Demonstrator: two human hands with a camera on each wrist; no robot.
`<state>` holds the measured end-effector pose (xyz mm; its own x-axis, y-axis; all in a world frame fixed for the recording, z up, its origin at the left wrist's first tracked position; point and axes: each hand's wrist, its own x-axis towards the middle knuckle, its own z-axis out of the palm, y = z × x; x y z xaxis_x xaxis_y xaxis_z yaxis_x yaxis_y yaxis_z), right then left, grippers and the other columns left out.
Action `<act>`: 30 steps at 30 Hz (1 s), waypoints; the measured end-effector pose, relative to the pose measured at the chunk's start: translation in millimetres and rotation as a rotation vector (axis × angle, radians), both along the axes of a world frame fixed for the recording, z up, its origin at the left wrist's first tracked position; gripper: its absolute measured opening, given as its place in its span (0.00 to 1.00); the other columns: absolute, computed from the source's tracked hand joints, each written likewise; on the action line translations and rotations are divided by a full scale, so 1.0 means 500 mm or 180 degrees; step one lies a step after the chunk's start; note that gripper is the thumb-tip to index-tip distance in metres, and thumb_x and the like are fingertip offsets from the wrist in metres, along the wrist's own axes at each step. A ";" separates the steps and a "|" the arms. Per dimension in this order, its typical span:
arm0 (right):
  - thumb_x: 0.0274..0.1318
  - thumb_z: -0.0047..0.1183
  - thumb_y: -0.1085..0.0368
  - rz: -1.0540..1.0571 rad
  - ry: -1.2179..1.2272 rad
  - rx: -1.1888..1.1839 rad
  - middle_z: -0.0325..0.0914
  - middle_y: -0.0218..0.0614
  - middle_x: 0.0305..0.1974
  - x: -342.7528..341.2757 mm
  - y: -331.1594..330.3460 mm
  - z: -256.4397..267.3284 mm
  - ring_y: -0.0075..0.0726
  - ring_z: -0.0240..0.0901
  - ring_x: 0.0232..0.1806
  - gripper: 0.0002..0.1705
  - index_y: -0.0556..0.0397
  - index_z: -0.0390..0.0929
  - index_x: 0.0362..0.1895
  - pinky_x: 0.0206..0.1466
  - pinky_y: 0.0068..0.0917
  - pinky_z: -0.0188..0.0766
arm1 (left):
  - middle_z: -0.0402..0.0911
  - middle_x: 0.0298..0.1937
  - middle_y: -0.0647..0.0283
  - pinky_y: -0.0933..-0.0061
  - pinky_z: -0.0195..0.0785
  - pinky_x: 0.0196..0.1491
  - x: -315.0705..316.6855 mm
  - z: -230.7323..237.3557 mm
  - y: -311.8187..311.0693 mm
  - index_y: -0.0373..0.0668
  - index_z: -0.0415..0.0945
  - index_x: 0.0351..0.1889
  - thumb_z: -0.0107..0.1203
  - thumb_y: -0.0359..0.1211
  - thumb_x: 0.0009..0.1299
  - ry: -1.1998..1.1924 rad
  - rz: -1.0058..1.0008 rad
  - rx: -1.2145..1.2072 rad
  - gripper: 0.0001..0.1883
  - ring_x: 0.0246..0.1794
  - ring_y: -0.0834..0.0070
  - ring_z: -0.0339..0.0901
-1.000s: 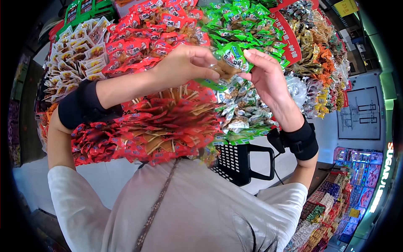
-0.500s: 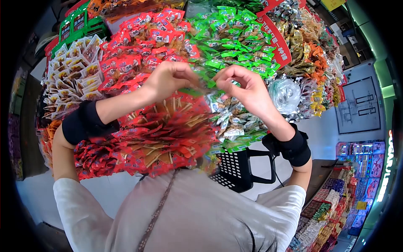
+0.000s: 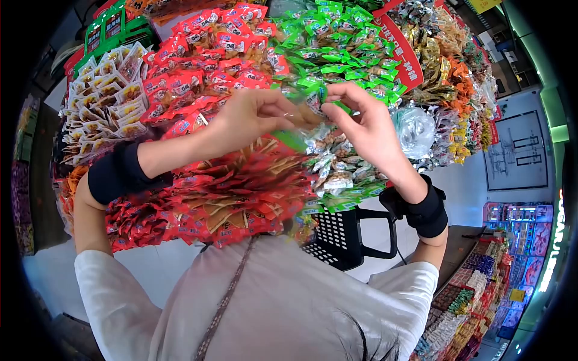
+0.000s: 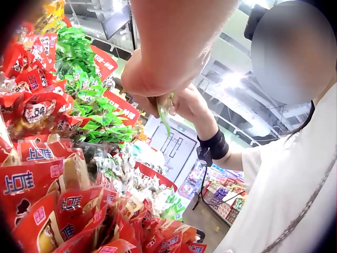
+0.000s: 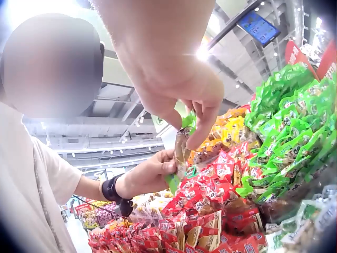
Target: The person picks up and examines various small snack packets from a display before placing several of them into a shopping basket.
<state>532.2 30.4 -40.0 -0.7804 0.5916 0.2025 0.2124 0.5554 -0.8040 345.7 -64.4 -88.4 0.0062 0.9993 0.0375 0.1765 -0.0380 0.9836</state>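
Note:
Between my two hands, over the display of snacks, is one small green-and-clear snack packet [image 3: 311, 108] with brown food inside. My left hand [image 3: 248, 118] pinches its lower end between thumb and fingers. At the upper end, my right hand [image 3: 366, 123] pinches the green edge with thumb and fingertips. The right wrist view shows the packet [image 5: 181, 147] hanging nearly upright, the right hand [image 5: 176, 87] above and the left hand [image 5: 150, 171] below. In the left wrist view the packet [image 4: 164, 112] is seen almost edge-on, partly hidden behind the left hand [image 4: 150, 76].
Red snack packets [image 3: 208, 78] and green ones [image 3: 343, 45] are heaped behind the hands. More red packets [image 3: 241, 198] lie below them, beside silvery packets [image 3: 334, 171]. A clear plastic bundle [image 3: 414, 132] is at the right. A black basket [image 3: 337, 234] stands below the display.
Both hands have come down from the higher pose of a second ago and shifted left, still with the packet. The right hand's fingers now bend over its upper end.

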 end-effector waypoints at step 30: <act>0.45 0.57 0.66 -0.0533 0.0329 0.1566 0.76 0.35 0.34 0.003 0.273 0.039 0.29 0.73 0.31 0.18 0.56 0.72 0.43 0.34 0.25 0.70 | 0.75 0.37 0.54 0.66 0.68 0.42 -0.045 0.004 0.198 0.31 0.67 0.42 0.56 0.33 0.55 0.2523 0.0466 0.1849 0.20 0.40 0.64 0.73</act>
